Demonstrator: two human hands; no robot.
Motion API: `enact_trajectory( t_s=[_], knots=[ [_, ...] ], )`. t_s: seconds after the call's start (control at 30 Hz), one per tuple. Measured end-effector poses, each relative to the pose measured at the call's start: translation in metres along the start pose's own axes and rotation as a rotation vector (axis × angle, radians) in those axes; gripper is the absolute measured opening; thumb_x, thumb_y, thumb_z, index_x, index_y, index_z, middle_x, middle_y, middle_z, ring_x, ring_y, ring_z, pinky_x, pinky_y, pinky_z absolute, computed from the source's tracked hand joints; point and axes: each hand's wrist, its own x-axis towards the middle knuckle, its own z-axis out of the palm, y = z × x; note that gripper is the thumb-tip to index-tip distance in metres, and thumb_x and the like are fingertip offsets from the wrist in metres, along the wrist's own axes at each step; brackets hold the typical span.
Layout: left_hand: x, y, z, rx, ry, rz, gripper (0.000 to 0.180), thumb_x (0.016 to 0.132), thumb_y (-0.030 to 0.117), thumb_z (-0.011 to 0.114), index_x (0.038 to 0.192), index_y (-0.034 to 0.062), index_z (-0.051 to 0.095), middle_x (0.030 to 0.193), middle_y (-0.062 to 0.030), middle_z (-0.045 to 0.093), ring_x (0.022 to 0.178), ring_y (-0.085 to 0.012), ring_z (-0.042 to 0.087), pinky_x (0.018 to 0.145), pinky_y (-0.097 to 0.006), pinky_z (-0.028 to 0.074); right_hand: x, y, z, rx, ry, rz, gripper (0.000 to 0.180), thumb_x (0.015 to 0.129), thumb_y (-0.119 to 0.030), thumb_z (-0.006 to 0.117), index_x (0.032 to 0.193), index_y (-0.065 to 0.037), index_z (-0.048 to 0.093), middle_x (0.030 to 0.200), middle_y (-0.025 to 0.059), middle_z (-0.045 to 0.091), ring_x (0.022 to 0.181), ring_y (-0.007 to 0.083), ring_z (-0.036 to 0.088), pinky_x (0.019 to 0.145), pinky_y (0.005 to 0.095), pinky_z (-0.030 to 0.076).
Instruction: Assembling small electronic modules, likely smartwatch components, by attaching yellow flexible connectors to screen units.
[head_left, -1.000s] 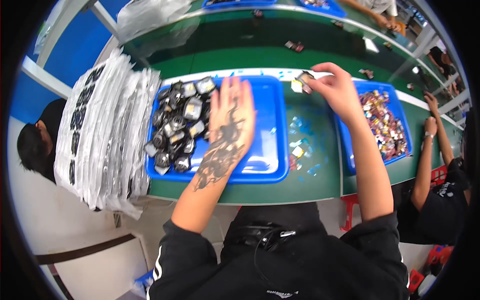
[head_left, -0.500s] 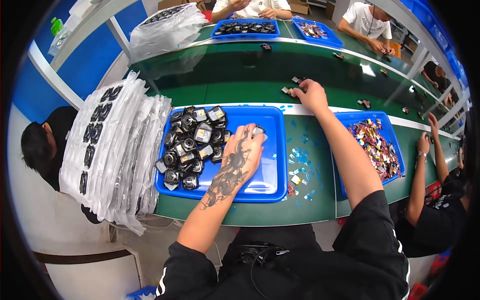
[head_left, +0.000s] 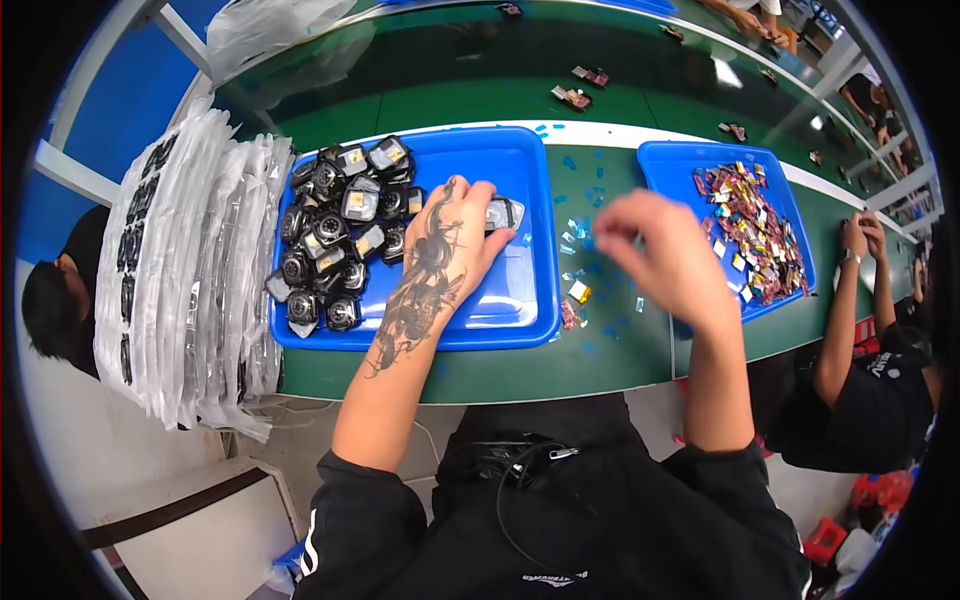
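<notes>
My left hand [head_left: 450,235] lies over the blue tray [head_left: 505,338], its thumb and fingers closed round a black watch case [head_left: 503,213] with a clear, silvery face. The palm hides part of that case. Left of the hand, many similar watch cases [head_left: 326,232] are heaped in the tray, some carrying pale square parts. My right hand [head_left: 665,255], slightly blurred, hovers above the table between the two trays. Its fingers are bent and the thumb stands a little apart, with nothing visible between them. Beneath it lie scattered bits of blue film [head_left: 590,262].
A second blue tray [head_left: 655,152] on the right holds small reddish circuit parts [head_left: 755,235]. More parts [head_left: 572,97] lie on the green belt [head_left: 450,90]. Bagged plastic trays [head_left: 165,270] are stacked at left. A co-worker's hands [head_left: 862,238] work at right.
My right hand has drawn back from the belt toward me, leaving two small circuit parts there. The left hand stays on the watch case. The view has tilted down.
</notes>
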Motion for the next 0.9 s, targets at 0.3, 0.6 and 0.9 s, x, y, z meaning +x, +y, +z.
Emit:
enact_trajectory(
  t_s=[0.3,0.6,0.9],
  knots=[
    [0.002,0.019,0.006,-0.255,0.037,-0.063,0.021,0.09,0.016,0.064,0.096,0.0038,0.048,0.078,-0.0167,0.061,0.069,-0.035,0.063,0.062,-0.042,0.048,-0.057,-0.014,0.043,-0.03,-0.018,-0.013,0.028,0.072,-0.019,0.078,0.094,-0.007,0.065,0.088,0.0089,0.062,0.087,0.0314,0.062,0.073,0.0409,0.051],
    [0.0,0.029,-0.001,-1.102,-0.13,-0.126,0.028,0.097,0.006,0.049,0.124,0.0081,0.052,0.095,-0.0052,0.061,0.067,-0.0057,0.054,0.057,-0.021,0.047,-0.069,-0.002,0.04,0.539,0.361,0.354,0.002,0.086,0.0,0.064,0.088,0.001,0.065,0.074,0.0015,0.062,0.065,0.0086,0.058,0.061,0.0205,0.045],
    [-0.009,0.044,0.004,-1.03,-0.192,0.078,0.019,0.086,0.018,0.071,0.096,0.0025,0.073,0.086,-0.0044,0.061,0.081,-0.0112,0.053,0.077,-0.029,0.046,-0.046,-0.03,0.055,0.951,0.462,0.38,0.008,0.091,-0.003,0.064,0.095,0.004,0.064,0.08,0.0012,0.064,0.07,0.0043,0.056,0.063,0.0179,0.044]
  ],
)
